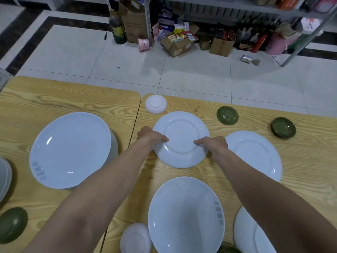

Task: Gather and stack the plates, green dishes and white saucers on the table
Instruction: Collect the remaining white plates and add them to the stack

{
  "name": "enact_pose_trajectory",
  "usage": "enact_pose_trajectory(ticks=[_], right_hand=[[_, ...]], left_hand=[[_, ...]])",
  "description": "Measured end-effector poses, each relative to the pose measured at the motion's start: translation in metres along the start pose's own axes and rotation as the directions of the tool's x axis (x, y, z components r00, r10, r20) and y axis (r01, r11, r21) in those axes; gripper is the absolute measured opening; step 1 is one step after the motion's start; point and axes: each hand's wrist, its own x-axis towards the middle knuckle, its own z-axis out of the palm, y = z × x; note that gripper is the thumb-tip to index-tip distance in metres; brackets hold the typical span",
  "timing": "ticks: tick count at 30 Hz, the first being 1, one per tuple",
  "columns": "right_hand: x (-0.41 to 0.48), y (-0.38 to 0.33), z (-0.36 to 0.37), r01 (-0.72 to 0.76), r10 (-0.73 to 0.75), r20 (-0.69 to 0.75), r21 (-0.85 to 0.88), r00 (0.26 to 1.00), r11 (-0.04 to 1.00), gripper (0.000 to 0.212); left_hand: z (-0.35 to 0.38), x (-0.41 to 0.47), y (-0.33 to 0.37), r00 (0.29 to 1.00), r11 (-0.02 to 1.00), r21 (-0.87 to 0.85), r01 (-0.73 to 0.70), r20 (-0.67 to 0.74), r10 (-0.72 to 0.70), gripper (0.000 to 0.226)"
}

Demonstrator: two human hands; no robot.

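Nearest, on the pale wooden table (73, 99), a large white round ceramic plate (186, 216) lies face up, beyond it an upside-down smaller white plate (181, 132) at mid-table, its near rim gripped by left hand (151, 136) and right hand (215, 145), thumbs on top, then an upturned olive-green round dish (227, 115) and small white saucer (156, 104).
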Motion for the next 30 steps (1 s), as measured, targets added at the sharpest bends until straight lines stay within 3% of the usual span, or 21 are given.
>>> enact_pose_trajectory(ticks=[5, 9, 16, 22, 26, 30], right_hand=[[-0.007, -0.003, 0.010, -0.001, 0.002, 0.023, -0.055, 1.000, 0.998, 0.087], [-0.009, -0.006, 0.012, 0.018, -0.017, 0.007, -0.096, 1.000, 0.995, 0.071], [-0.009, 0.001, 0.016, 0.028, -0.030, -0.028, -0.079, 0.999, 0.997, 0.077], [-0.002, 0.002, 0.014, -0.016, 0.013, 0.039, 0.081, 0.999, 0.997, 0.055], [-0.010, 0.004, 0.013, -0.010, -0.001, 0.064, 0.163, 0.998, 0.987, 0.067], [-0.023, 0.002, 0.010, 0.062, -0.113, 0.104, 0.407, 0.988, 0.912, 0.074]], left_hand=[[-0.005, -0.006, -0.005, 1.000, 0.999, -0.039, -0.002, 0.019, 0.003, 0.069], [-0.005, -0.011, -0.006, 1.000, 1.000, -0.024, -0.011, 0.005, 0.011, 0.075], [-0.009, -0.008, -0.014, 0.999, 0.999, -0.009, -0.044, -0.001, 0.044, 0.068], [-0.016, -0.006, -0.020, 0.997, 0.997, 0.004, -0.073, -0.025, 0.073, 0.064], [-0.019, -0.006, -0.028, 0.996, 0.995, -0.053, -0.080, -0.034, 0.078, 0.053], [-0.018, -0.020, -0.032, 0.989, 0.974, -0.176, -0.142, -0.074, 0.131, 0.052]])
